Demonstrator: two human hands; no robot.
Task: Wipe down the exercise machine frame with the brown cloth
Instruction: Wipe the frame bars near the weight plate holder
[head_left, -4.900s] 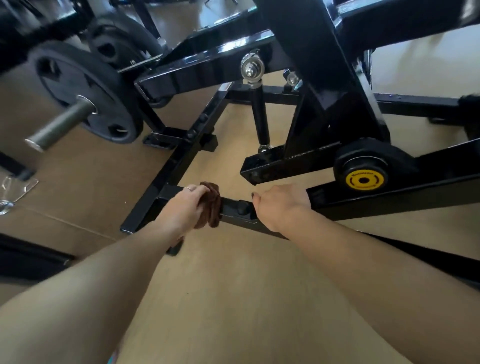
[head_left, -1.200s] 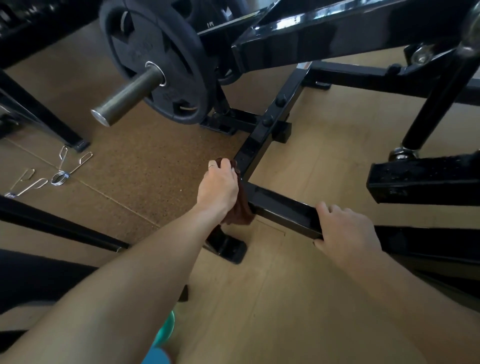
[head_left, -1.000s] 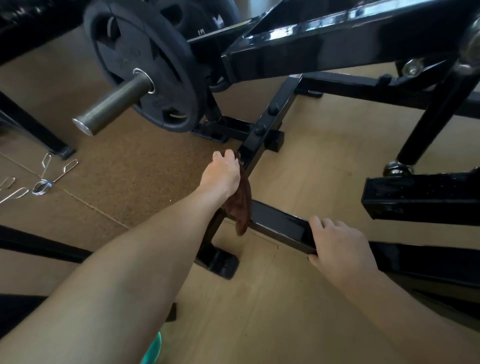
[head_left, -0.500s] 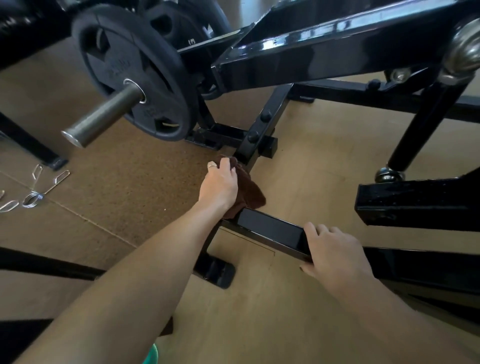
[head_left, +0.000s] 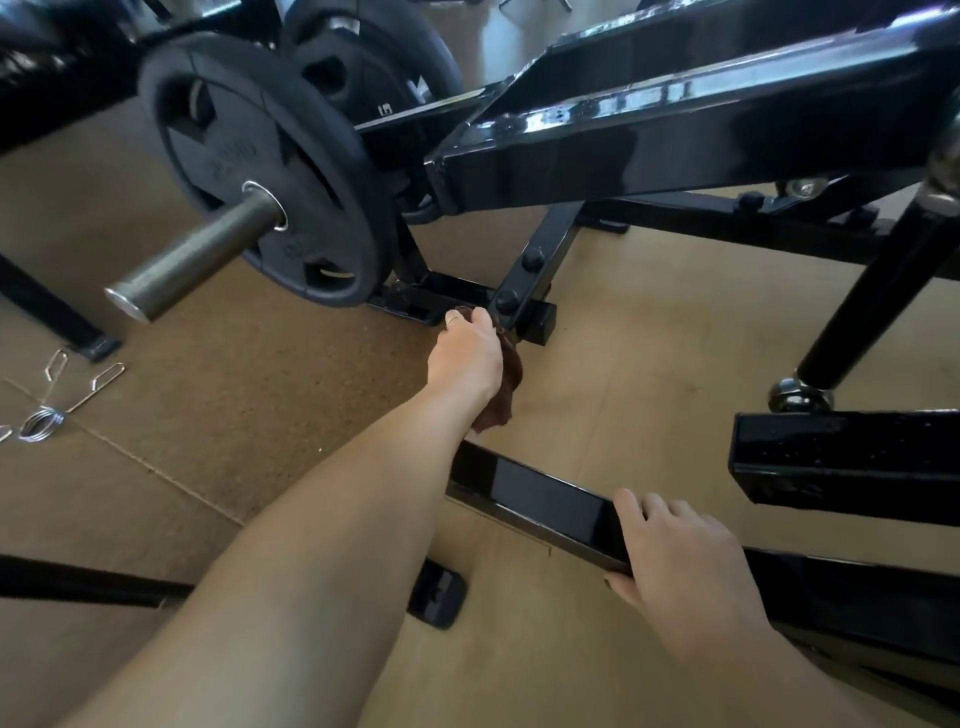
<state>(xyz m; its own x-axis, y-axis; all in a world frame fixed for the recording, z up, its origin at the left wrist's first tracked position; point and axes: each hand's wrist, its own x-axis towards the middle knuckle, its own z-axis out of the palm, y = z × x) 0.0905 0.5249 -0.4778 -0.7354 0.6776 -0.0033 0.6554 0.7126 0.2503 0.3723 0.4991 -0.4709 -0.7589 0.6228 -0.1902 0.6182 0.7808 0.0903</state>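
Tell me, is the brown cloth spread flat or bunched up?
Bunched up. The brown cloth is crumpled in the left hand against the black frame bar, one end hanging below the palm.

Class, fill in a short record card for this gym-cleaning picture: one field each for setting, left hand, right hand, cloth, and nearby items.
Setting: black exercise machine frame on a tan floor
Left hand: left hand grips the brown cloth against the frame's long floor bar, near two bolts
Right hand: right hand holds the near cross bar
Cloth: brown cloth, bunched, hanging below the hand
Nearby items: weight plate on a steel sleeve; spring collar on the floor
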